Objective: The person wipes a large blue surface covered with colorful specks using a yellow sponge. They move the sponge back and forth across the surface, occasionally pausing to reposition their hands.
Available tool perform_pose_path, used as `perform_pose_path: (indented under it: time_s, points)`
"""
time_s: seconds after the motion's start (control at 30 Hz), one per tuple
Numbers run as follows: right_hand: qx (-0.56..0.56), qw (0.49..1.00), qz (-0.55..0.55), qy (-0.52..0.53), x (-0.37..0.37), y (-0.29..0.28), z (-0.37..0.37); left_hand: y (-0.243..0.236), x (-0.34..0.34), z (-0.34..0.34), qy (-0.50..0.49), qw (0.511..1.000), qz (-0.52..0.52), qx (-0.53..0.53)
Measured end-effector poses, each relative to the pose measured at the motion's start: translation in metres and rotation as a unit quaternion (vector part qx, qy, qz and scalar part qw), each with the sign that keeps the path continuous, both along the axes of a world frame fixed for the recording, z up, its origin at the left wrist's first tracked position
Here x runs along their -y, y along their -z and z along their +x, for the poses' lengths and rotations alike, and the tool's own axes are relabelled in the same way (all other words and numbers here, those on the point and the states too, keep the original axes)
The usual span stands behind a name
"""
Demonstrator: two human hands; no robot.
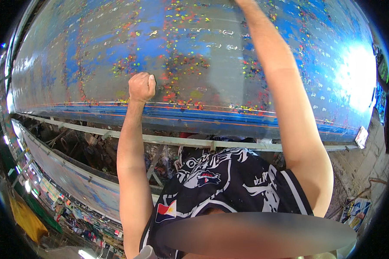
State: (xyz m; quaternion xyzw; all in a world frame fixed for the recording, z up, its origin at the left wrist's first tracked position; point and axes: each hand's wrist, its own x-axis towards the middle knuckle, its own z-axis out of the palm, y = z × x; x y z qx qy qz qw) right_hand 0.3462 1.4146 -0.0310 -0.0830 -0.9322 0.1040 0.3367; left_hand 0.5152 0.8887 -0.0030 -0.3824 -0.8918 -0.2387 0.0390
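My left hand [141, 87] is closed in a fist and rests on a long table [103, 82] near its front edge. Nothing sticks out of the fist. The tabletop is blue and grey, with many red, yellow and dark paint specks and rows of small pale outlines. My right arm [285, 82] stretches far across the table, and its hand lies beyond the upper edge of the picture. What the right hand touches or holds is hidden.
A pale metal rail [177, 140] runs along the table's front. To the left stands a second long table [84, 175], with coloured cloth-like items [80, 222] beyond it. A white scrap [361, 137] hangs at the right corner. Bright glare [358, 77] covers the right end.
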Motion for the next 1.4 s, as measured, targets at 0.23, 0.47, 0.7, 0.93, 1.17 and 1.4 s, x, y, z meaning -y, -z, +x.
perform_pose_path:
  time_s: [0.23,0.47,0.7,0.93,1.17,1.4]
  points:
    - [0.065,0.984,-0.03,-0.162,0.222,0.002,-0.053,0.0,-0.004,0.002,-0.026,0.999,-0.016,-0.018]
    - [0.027,0.921,-0.35,-0.171,0.096,-0.014,0.0,0.002,0.0,0.001,-0.013,1.0,-0.004,-0.012]
    - [0.014,0.995,0.026,-0.097,-0.035,-0.026,0.118,0.005,0.001,0.001,-0.022,0.999,0.013,-0.031]
    - [0.098,0.984,-0.041,-0.14,0.063,-0.031,0.277,0.011,0.003,0.001,-0.025,0.999,0.019,-0.03]
    - [0.185,0.971,-0.098,-0.114,0.17,-0.056,0.447,0.015,0.004,0.001,-0.039,0.998,0.026,-0.033]
    - [0.245,0.959,-0.102,-0.097,0.209,-0.078,0.52,0.01,0.004,0.005,-0.035,0.999,0.02,-0.025]
